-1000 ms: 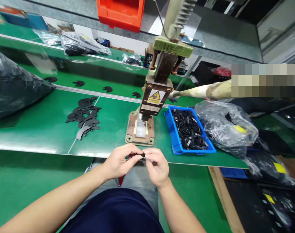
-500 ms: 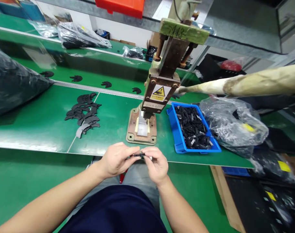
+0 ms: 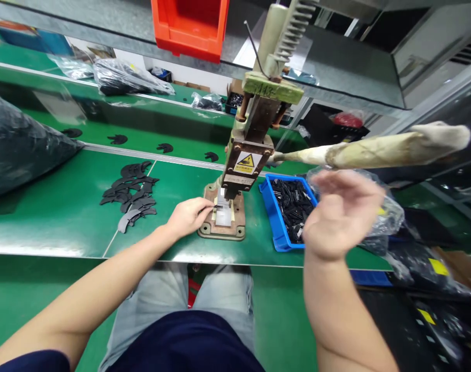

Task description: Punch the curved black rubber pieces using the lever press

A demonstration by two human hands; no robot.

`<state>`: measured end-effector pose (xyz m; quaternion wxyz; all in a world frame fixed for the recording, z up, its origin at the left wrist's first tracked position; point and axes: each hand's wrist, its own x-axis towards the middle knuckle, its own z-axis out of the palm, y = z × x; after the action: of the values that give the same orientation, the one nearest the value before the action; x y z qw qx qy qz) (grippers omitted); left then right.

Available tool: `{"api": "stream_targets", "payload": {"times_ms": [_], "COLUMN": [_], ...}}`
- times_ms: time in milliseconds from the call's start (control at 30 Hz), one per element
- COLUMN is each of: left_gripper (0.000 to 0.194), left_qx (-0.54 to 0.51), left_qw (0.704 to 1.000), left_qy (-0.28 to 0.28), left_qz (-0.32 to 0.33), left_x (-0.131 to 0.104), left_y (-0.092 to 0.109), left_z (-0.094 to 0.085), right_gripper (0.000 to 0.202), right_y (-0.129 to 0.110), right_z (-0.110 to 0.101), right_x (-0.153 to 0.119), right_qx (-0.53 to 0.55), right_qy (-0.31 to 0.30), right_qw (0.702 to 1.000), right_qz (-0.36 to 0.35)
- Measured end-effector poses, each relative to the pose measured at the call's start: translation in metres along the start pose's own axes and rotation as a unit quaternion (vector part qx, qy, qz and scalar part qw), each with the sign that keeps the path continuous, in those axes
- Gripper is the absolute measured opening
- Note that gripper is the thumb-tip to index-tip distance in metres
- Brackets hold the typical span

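My left hand point(image 3: 190, 216) pinches a small black plastic part point(image 3: 218, 206), which reaches over the metal plate on the base of a hand press point(image 3: 222, 214). Above that part stands the press ram point(image 3: 232, 192), with a yellow warning label point(image 3: 246, 161) on the block over it. Raised and slightly blurred, my right hand point(image 3: 342, 214) has its fingers apart and holds nothing. It is just below the long wrapped lever point(image 3: 370, 151) of the press, not visibly gripping it. The blue bin point(image 3: 277, 232) of small black parts is partly hidden behind that hand.
Curved black pieces point(image 3: 130, 188) lie in a loose pile on the green table point(image 3: 64, 222), left of the press. Several similar pieces point(image 3: 165, 148) sit in a row farther back. A big dark bag point(image 3: 21, 144) stands at left; an orange bin point(image 3: 192, 31) is overhead.
My hands were together at the table edge around the black part. My left hand has carried it forward onto the press base; my right has let go and risen rightward toward the lever.
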<state>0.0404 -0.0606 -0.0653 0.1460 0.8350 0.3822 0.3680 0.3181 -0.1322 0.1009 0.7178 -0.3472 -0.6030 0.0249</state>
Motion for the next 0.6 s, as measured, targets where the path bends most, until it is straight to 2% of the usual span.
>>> {"api": "stream_targets", "payload": {"times_ms": [33, 67, 133, 200, 267, 333, 500, 600], "left_gripper": [0.022, 0.023, 0.024, 0.027, 0.030, 0.033, 0.034, 0.033], "left_qx": [0.018, 0.039, 0.080, 0.112, 0.127, 0.130, 0.116, 0.103], "left_qw": [1.000, 0.999, 0.995, 0.989, 0.984, 0.980, 0.982, 0.985], "left_qy": [-0.011, -0.024, -0.052, -0.078, -0.101, -0.121, -0.124, -0.119], "left_qz": [0.009, 0.019, 0.041, 0.059, 0.074, 0.085, 0.081, 0.069], "left_x": [0.007, 0.014, 0.023, 0.028, 0.031, 0.032, 0.035, 0.036], "left_y": [-0.005, -0.008, -0.011, -0.010, -0.008, -0.007, -0.007, -0.004], "left_z": [0.003, 0.005, 0.008, 0.010, 0.010, 0.010, 0.011, 0.010], "right_gripper": [0.039, 0.043, 0.044, 0.036, 0.026, 0.023, 0.021, 0.016], "right_y": [-0.011, -0.023, -0.044, -0.055, -0.056, -0.051, -0.029, -0.013], "right_z": [0.004, 0.008, 0.018, 0.025, 0.027, 0.023, 0.000, -0.010], "right_x": [0.026, 0.048, 0.075, 0.081, 0.069, 0.046, -0.031, -0.066], "right_qx": [0.044, 0.059, 0.072, 0.078, 0.085, 0.078, -0.037, -0.068], "right_qy": [0.016, -0.005, -0.077, -0.114, -0.097, -0.075, -0.109, -0.122], "right_qw": [0.997, 0.996, 0.994, 0.990, 0.992, 0.993, 0.990, 0.983], "right_qz": [-0.059, -0.072, -0.016, 0.009, -0.016, -0.050, -0.085, -0.116]}}
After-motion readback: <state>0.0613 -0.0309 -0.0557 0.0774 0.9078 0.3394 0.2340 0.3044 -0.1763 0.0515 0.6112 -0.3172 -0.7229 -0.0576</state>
